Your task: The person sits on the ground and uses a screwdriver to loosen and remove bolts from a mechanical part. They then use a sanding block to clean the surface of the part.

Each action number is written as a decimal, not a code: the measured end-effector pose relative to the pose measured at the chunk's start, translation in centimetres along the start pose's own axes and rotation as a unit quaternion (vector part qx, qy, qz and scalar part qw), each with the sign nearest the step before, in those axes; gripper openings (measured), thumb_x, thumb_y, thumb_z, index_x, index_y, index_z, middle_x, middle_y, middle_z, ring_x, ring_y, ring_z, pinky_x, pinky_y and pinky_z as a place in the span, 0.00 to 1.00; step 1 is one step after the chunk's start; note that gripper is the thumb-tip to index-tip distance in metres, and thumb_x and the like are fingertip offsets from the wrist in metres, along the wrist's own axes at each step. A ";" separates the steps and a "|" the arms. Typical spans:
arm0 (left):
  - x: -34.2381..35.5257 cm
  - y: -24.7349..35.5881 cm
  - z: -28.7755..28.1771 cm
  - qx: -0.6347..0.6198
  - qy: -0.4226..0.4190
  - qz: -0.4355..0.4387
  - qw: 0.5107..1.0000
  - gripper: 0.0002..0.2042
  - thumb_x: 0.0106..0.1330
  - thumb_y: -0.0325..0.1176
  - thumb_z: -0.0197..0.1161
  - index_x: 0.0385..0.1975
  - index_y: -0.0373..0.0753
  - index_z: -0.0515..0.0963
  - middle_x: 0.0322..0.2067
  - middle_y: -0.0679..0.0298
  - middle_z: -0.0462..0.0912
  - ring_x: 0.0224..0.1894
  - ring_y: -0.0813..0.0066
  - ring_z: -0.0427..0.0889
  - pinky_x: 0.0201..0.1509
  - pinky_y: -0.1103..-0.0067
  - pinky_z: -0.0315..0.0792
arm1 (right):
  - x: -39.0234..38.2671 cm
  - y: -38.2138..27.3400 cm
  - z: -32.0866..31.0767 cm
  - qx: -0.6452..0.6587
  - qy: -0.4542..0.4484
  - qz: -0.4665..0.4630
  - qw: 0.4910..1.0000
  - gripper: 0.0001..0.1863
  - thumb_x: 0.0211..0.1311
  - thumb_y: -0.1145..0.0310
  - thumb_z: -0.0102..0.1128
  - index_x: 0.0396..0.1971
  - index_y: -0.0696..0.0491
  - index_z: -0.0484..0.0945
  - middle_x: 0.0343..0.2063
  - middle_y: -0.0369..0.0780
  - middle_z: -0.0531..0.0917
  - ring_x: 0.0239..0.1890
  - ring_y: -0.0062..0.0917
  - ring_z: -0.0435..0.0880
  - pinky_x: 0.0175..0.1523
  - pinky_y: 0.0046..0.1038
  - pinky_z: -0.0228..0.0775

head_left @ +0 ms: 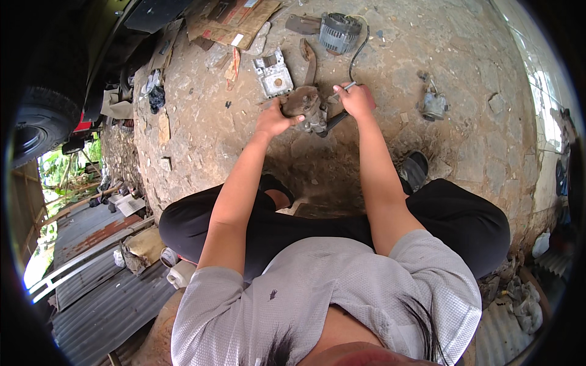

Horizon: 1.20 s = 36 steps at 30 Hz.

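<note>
We reach forward with the left arm point(240, 177) and the right arm point(379, 171), which slant inward toward a rusty metal assembly point(300, 100) between our hands. Our left hand point(274, 121) grips the assembly's left end, its thumb point(295, 120) laid along the near side. Our right hand point(359, 102) is curled, pinching a thin grey rod point(346, 89) between thumb and fingertips.

The assembly's underside is hidden, so we cannot tell whether it rests on the ground; most of the left fingers disappear behind it. A reddish-brown piece point(370, 96) is partly covered by the right hand, and we cannot make out whether those fingers touch it.

Around our fingers spreads a stained stone floor point(464, 140). Corrugated metal sheets point(110, 320) lie well behind and left of the left fingers, a black tyre point(61, 116) stands far to their left, and flattened cardboard point(238, 27) lies beyond them. Past the right fingers we see an alternator point(340, 35); just beyond the left fingers sits a pale metal housing point(274, 72). Well right of the right fingers is a small cylindrical metal part point(434, 105).
</note>
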<state>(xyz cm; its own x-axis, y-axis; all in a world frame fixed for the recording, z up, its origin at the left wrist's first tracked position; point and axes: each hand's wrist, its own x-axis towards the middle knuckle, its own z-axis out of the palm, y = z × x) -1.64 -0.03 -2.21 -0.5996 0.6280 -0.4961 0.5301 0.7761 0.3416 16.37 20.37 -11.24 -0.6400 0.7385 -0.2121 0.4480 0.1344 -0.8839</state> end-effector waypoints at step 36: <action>0.3 0.3 -0.3 -0.025 0.001 0.013 1.000 0.50 0.49 0.62 0.82 0.67 0.33 0.70 0.61 0.47 0.83 0.66 0.51 0.80 0.69 0.65 0.73 | 0.6 0.6 -1.0 0.045 -0.126 0.022 0.991 0.21 0.72 0.50 0.65 0.35 0.54 0.89 0.20 0.37 0.86 0.28 0.28 0.85 0.39 0.33 0.73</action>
<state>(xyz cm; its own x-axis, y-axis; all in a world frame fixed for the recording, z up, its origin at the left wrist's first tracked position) -1.82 0.44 -2.05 -0.5871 0.6480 -0.4852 0.5153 0.7614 0.3933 16.88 21.61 -11.48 -0.7619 0.5528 -0.3374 0.4276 0.0380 -0.9032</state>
